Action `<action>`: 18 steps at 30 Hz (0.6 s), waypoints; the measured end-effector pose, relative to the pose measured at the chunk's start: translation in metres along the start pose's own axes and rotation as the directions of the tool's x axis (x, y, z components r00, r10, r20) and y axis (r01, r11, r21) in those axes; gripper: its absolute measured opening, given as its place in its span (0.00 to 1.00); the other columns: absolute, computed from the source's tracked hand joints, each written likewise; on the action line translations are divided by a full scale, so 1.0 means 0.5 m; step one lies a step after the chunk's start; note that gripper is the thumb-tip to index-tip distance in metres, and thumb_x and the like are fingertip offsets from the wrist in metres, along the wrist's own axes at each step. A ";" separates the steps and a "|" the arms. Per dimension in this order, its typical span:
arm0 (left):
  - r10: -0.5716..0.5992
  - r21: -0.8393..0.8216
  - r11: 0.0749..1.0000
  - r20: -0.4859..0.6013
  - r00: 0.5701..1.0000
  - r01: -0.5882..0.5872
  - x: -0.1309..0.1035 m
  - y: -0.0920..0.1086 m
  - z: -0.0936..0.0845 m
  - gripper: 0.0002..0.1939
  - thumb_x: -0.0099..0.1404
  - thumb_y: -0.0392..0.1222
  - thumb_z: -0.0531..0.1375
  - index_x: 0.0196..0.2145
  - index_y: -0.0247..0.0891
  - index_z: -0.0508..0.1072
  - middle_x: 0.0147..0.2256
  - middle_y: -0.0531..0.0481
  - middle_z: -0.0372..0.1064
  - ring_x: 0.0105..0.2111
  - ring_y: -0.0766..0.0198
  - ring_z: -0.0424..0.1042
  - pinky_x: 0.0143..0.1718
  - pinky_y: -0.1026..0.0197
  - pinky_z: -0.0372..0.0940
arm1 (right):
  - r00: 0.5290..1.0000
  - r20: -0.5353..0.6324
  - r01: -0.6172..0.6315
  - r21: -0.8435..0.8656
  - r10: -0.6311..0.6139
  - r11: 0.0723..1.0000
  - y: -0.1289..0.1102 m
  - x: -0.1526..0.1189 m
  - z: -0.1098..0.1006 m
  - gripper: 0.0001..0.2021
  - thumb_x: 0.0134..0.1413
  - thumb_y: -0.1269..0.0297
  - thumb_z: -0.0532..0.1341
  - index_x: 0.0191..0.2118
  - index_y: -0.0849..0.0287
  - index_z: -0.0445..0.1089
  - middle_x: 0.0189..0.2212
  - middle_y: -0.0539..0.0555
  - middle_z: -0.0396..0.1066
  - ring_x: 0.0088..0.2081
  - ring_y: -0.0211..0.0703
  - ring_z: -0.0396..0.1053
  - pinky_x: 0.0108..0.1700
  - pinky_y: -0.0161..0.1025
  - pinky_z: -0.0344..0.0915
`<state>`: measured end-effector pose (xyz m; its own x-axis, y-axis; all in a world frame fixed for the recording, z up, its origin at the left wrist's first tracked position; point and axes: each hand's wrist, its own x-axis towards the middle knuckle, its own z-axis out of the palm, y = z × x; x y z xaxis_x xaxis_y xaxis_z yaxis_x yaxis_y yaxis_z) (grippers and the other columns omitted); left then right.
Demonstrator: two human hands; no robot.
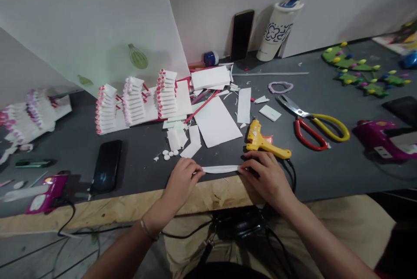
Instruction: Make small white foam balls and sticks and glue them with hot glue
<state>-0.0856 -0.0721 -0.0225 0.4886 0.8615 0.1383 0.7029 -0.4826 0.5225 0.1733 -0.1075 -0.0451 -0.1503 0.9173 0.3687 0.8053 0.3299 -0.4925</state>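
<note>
A narrow white paper strip (221,169) stretches between my two hands near the wooden front edge of the table. My left hand (184,179) pinches its left end. The right end is held between the fingers of my right hand (265,175). Just beyond my right hand lies a yellow glue gun (263,140), its black cord running down beside the wrist. Small white round pieces (171,154) and cut bits of paper (192,142) lie beyond my left hand. A white sheet (216,123) rests farther back, between the two hands.
Scissors (304,118) with red and yellow handles lie open at right. Folded white paper pieces with red tips (107,112) stand in rows at left. A black phone (106,166) lies left; another phone (241,34) and a tumbler (276,31) stand behind. Purple devices (384,140) flank both sides.
</note>
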 end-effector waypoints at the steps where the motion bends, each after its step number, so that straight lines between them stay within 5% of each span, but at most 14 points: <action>1: -0.005 -0.003 1.000 0.011 1.000 0.005 0.001 0.000 -0.001 0.06 0.66 0.39 0.58 0.31 0.37 0.72 0.31 0.49 0.68 0.35 0.61 0.67 0.37 0.58 0.63 | 1.000 0.002 -0.009 0.003 0.009 1.000 0.001 0.000 0.000 0.10 0.59 0.63 0.58 0.30 0.55 0.74 0.40 0.59 0.71 0.42 0.52 0.65 0.44 0.49 0.65; 18: -0.160 0.007 0.987 0.224 0.961 0.162 0.043 0.027 -0.039 0.08 0.62 0.35 0.57 0.25 0.37 0.67 0.29 0.51 0.65 0.34 0.61 0.65 0.37 0.59 0.61 | 0.968 0.129 -0.199 -0.131 0.216 0.971 -0.027 0.021 -0.027 0.06 0.52 0.64 0.63 0.25 0.53 0.74 0.41 0.52 0.72 0.45 0.52 0.63 0.43 0.48 0.55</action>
<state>-0.0756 -0.0570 0.0039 0.4731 0.8700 -0.1390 0.7767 -0.3374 0.5319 0.1683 -0.1051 -0.0240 -0.0456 0.9878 0.1491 0.8872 0.1087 -0.4484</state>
